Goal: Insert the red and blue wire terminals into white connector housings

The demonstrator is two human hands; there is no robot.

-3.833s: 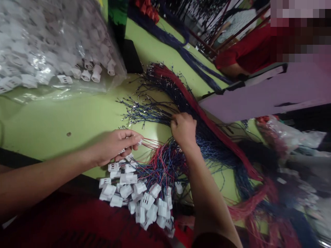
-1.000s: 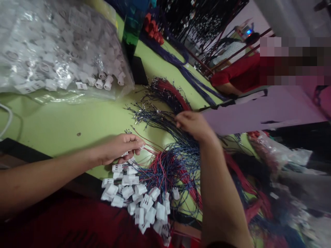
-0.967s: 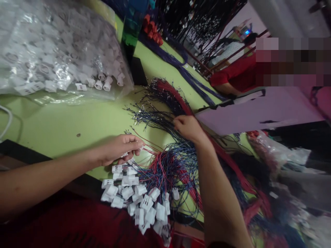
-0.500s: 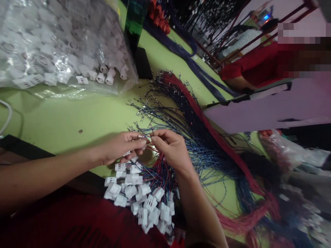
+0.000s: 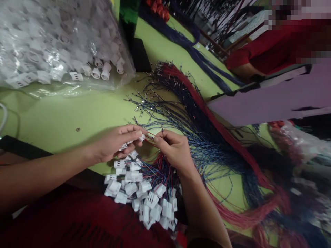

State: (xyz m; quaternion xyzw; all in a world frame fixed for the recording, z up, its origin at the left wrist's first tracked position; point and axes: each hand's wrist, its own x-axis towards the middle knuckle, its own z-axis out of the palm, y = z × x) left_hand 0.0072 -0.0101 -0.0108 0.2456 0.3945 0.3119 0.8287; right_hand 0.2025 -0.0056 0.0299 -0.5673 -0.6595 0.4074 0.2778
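A pale green table (image 5: 49,117) spans the view. On its left lie a white cable (image 5: 3,115) and a clear bag (image 5: 64,44) of white parts; at centre, loose blue wires (image 5: 214,151) and a red bundle (image 5: 222,134); at right, a purple panel (image 5: 279,93), with a person (image 5: 250,51) in red beyond it.

Counts: 1 bag, 1 panel, about 20 connectors in the heap (image 5: 141,191), too overlapped for an exact figure; wires beyond counting.

The left hand (image 5: 119,143) pinches a connector (image 5: 141,137) between thumb and fingers, above the heap. It is small, white and boxy, its openings too small to make out, with red strands leading right. Just beside it, the right hand (image 5: 174,148) presses thumb and fingertips together on a dark wire (image 5: 162,130), its tip poking upward.
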